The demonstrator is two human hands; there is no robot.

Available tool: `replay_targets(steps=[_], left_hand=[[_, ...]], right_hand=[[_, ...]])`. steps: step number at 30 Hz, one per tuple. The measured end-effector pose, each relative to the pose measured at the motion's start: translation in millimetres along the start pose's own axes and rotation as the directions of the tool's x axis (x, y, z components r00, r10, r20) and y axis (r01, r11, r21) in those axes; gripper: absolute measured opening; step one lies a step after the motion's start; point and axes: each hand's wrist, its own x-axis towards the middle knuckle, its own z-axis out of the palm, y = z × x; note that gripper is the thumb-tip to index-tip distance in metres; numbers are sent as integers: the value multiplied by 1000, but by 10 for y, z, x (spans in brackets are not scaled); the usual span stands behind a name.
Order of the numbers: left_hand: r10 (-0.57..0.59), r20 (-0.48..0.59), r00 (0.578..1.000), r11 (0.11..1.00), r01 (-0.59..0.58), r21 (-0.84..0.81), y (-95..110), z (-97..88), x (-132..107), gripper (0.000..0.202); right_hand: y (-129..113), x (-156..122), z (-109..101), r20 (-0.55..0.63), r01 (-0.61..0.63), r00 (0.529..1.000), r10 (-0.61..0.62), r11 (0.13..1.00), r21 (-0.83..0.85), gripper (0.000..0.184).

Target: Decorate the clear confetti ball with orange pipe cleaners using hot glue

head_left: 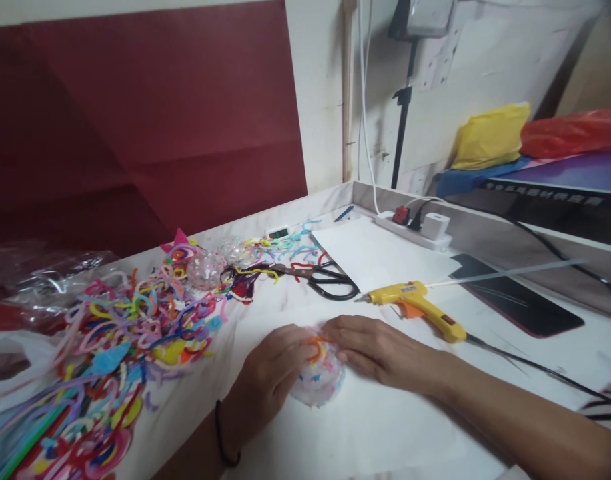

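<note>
A clear round ball [317,385] with pink and blue specks sits on white paper in front of me. My left hand [273,363] curls around its left side, fingers bent over the top. From the right, my right hand [373,347] closes on the ball's upper side. Between my fingertips, an orange and yellow pipe cleaner piece [314,348] lies against the ball. My fingers hide part of the ball's top. Just beyond my right hand, a yellow hot glue gun [418,307] rests on the table with a glue stick in its back.
Many coloured pipe cleaners [155,320] are heaped at the left beside plastic bags [15,373]. Black-handled scissors [330,279] lie ahead, near another clear ball [205,268]. Toward the right are a dark phone [525,300], a power strip [415,230] and the glue gun's cord [535,367].
</note>
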Motion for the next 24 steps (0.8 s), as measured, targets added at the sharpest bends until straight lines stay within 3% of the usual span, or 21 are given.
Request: replay_targets(steps=[4, 7, 10, 13, 15, 17, 19, 24], left_hand=[[52, -5, 999, 999, -52, -7, 1, 17, 0, 30], [68, -22, 997, 998, -68, 6, 16, 24, 5, 29], [92, -49, 995, 996, -93, -15, 30, 30, 22, 29], [104, -64, 993, 994, -106, -37, 28, 35, 37, 31], [97, -61, 993, 995, -99, -29, 17, 40, 34, 31], [98, -69, 993, 995, -100, -17, 5, 46, 24, 30], [106, -81, 991, 994, -107, -8, 1, 51, 14, 29], [90, -91, 992, 996, -90, 7, 25, 43, 23, 28]], right_hand=[[-6, -4, 20, -5, 7, 1000, -8, 999, -45, 33], [-9, -45, -40, -58, 3, 998, -14, 983, -184, 35], [-5, -171, -226, -256, -189, 963, 86, 894, -408, 33], [28, -392, -441, -418, -519, 848, 325, 668, -533, 31], [78, -556, -526, -482, -703, 709, 515, 462, -541, 31], [149, -690, -550, -489, -799, 580, 652, 337, -498, 32], [223, -770, -534, -445, -827, 536, 717, 340, -448, 33], [301, -755, -492, -390, -805, 587, 710, 458, -377, 27]])
